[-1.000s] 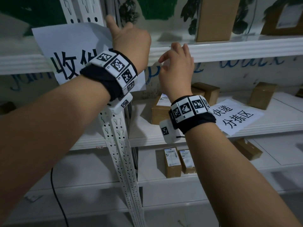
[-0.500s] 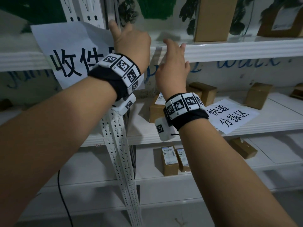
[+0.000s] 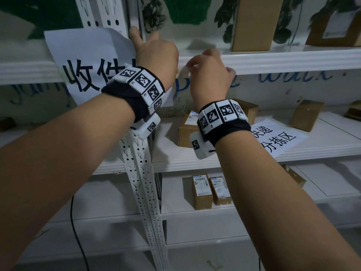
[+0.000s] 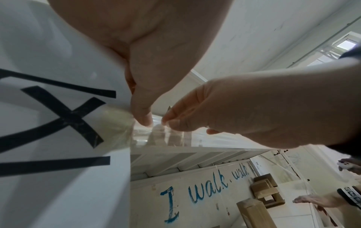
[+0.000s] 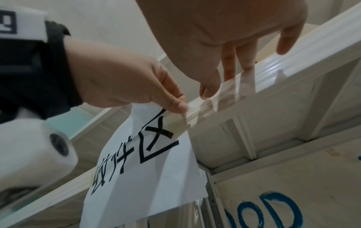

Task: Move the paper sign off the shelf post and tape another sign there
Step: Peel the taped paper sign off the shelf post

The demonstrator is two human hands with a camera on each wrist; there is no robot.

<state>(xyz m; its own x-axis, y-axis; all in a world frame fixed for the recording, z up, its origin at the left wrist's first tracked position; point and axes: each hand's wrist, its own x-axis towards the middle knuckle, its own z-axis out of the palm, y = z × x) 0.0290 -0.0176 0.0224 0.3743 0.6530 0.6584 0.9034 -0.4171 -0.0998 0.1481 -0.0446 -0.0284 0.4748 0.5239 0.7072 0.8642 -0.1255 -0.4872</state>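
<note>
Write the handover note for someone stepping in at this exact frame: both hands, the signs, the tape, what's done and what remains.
Left hand: raised at the hanging sign's right edge, thumb pressing the paper by the tape.
Right hand: thumb and fingers pinching the free end of the clear tape strip, which runs from the sign's right edge along the front lip of the upper shelf.
The sign hangs in front of the shelf post.
Second sign: lying flat on the middle shelf, right of the post.
Done: tape end lifted.
Left: finish peeling, take the sign off, tape up the other one.
</note>
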